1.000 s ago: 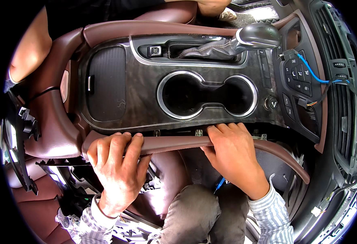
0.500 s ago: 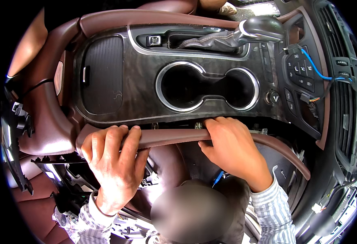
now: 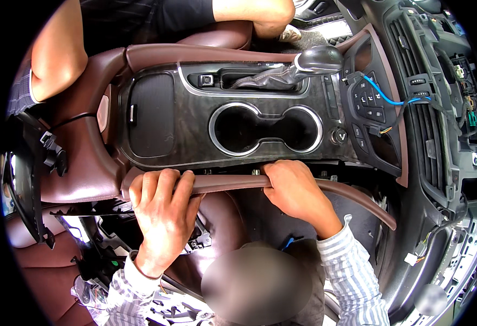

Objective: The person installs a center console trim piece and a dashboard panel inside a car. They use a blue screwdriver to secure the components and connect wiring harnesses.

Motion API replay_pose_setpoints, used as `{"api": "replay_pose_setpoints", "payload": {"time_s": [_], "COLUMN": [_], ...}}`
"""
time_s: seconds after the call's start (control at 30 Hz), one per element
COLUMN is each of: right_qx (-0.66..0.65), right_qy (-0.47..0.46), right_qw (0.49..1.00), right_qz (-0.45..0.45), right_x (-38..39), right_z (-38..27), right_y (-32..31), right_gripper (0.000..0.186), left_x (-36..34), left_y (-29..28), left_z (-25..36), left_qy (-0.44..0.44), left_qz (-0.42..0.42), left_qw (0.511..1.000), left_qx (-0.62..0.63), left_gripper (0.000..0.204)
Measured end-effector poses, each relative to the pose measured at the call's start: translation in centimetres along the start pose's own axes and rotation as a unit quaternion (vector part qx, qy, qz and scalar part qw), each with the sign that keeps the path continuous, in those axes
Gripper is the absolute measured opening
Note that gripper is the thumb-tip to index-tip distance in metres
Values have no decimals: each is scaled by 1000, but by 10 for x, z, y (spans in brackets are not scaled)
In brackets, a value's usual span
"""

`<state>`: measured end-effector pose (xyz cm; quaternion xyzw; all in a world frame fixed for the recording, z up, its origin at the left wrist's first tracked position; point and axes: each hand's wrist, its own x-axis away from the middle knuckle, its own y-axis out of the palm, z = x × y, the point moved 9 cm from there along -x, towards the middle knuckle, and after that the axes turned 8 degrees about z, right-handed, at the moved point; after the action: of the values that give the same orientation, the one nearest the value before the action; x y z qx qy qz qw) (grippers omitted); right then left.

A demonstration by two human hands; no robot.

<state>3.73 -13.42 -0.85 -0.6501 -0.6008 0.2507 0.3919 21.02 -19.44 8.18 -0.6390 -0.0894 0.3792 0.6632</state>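
Observation:
A long brown padded trim strip (image 3: 227,183) runs along the near side of the car's centre console (image 3: 192,146). My left hand (image 3: 165,214) wraps its fingers over the strip near its left end. Farther right, my right hand (image 3: 298,193) is closed round the same strip, thumb on the near side. Between strip and console is a dark gap, in which a metal clip (image 3: 256,170) shows. The strip's right end curves toward me, free of both hands. My fingertips on the console side are partly hidden.
The console carries a gear lever (image 3: 319,58), a double cup holder (image 3: 265,149) and a button panel (image 3: 369,100) with a loose blue cable (image 3: 379,93). Another person's bare arm (image 3: 59,60) and leg (image 3: 249,11) are across the console. The dashboard (image 3: 461,108) is partly stripped, wiring exposed.
My view has shifted, bringing more of the other person and the opened dashboard into sight. Both hands keep their hold on the strip, which still lies along the console.

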Motion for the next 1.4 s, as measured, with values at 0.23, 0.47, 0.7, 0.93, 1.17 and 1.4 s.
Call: {"api": "replay_pose_setpoints", "payload": {"time_s": [0.23,0.47,0.7,0.93,1.17,1.4], "right_qx": [19,110,159,148,144,147], "right_qy": [-78,-14,20,15,34,15], "right_qw": [991,993,985,986,983,980], "right_qz": [104,37,71,72,110,132], "right_x": [5,-9,0,-3,12,10], "right_z": [-4,10,0,4,-6,0], "right_y": [1,7,-9,24,-3,-5], "right_gripper": [8,25,20,22,30,29], "left_x": [4,10,6,25,24,18], "left_y": [-1,-4,-19,-11,16,30], "left_z": [-2,8,18,0,65,57], "left_qy": [5,104,88,23,14,13], "left_qz": [-2,79,84,64,85,86], "left_qw": [1000,991,992,995,990,991], "left_qx": [-30,-39,-22,-71,-111,-103], "left_gripper": [43,37,44,44,42,44]}}
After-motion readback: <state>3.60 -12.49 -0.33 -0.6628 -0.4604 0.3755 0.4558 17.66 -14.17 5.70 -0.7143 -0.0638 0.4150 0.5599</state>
